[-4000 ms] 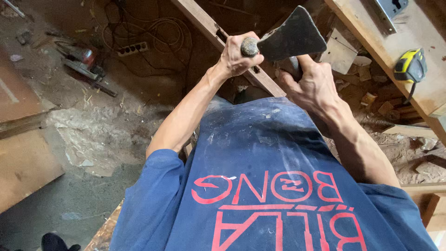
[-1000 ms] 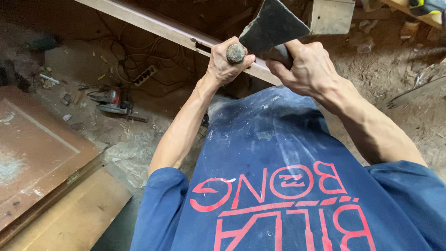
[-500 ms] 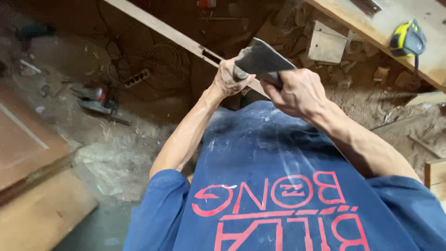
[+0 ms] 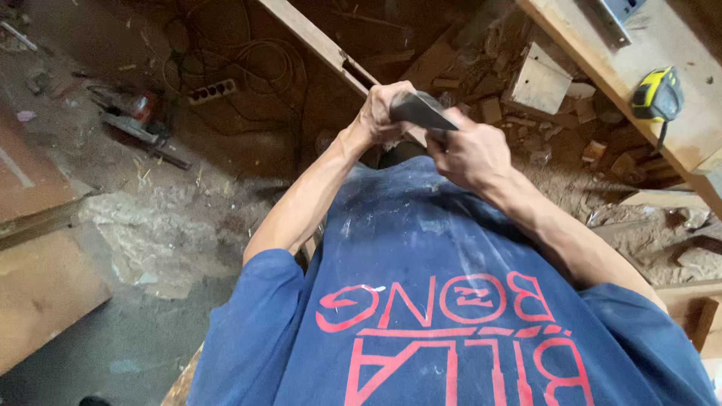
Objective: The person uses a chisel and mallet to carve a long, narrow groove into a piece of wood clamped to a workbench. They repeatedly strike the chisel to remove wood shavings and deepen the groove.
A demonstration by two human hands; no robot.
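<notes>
Both my hands hold a hatchet (image 4: 423, 110) with a dark grey metal blade, low over a long wooden beam (image 4: 312, 36) that runs diagonally across the dirt floor. My left hand (image 4: 378, 114) is closed on the hatchet's handle just behind the head. Just to the right, my right hand (image 4: 468, 154) is closed around the lower part of the handle, which it hides. The blade lies close to a notch (image 4: 352, 69) cut in the beam. My blue shirt with red lettering fills the lower view.
A yellow tape measure (image 4: 657, 94) lies on a wooden bench (image 4: 594, 53) at the upper right. Wood offcuts (image 4: 540, 81) and sawdust lie under it. A power strip (image 4: 213, 92), cables and a power tool (image 4: 134, 114) lie on the floor at left, by flat boards (image 4: 37, 278).
The hatchet has come down from a raised position, blade up, to low against the beam. Both hands kept their hold on it and moved down with it.
</notes>
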